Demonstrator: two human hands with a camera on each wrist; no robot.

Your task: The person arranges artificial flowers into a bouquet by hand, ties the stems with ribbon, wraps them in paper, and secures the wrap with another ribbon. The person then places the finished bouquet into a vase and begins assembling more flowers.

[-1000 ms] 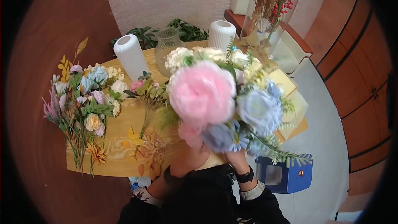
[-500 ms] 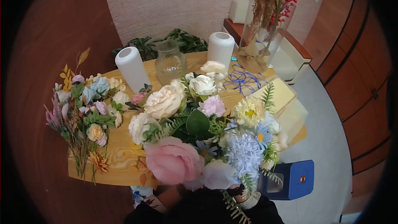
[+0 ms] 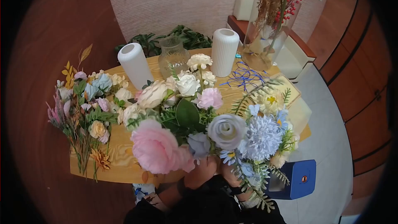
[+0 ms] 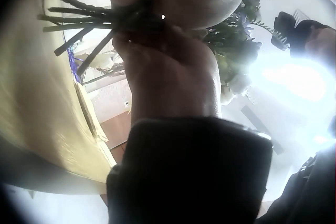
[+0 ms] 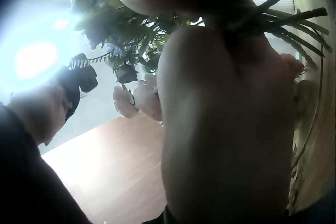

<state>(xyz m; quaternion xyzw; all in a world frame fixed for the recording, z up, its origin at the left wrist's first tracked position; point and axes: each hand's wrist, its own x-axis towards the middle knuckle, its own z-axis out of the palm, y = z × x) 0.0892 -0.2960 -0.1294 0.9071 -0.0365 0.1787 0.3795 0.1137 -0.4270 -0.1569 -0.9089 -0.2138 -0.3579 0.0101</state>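
A large bouquet of artificial flowers, with a pink rose (image 3: 155, 147), a grey-blue rose (image 3: 226, 131), a blue pompom bloom (image 3: 262, 138), cream blooms and green leaves, fills the middle of the head view. Its blooms lean out over the table toward the vases. Below them, my left hand (image 3: 202, 173) and right hand (image 3: 230, 175) grip the gathered stems side by side, their fingers mostly hidden under the flowers. Bare stem ends (image 4: 73, 19) fan out beneath both hands in the left wrist view. The right wrist view shows the same stems (image 5: 294, 24) crossing where the hands meet.
Loose flowers (image 3: 97, 129) lie on the wooden table's left side (image 3: 124, 157). Behind are two white ribbed vases (image 3: 225, 52) (image 3: 134, 64), a glass vase (image 3: 171, 54) and blue cord (image 3: 244, 76). Yellowish sheets (image 3: 300, 112) lie at right; a blue stool (image 3: 304, 178) stands below.
The bouquet, first raised close to the head camera, comes down toward my body, then shifts slightly forward and turns, bringing the grey-blue rose up in the middle. Both hands keep hold of it.
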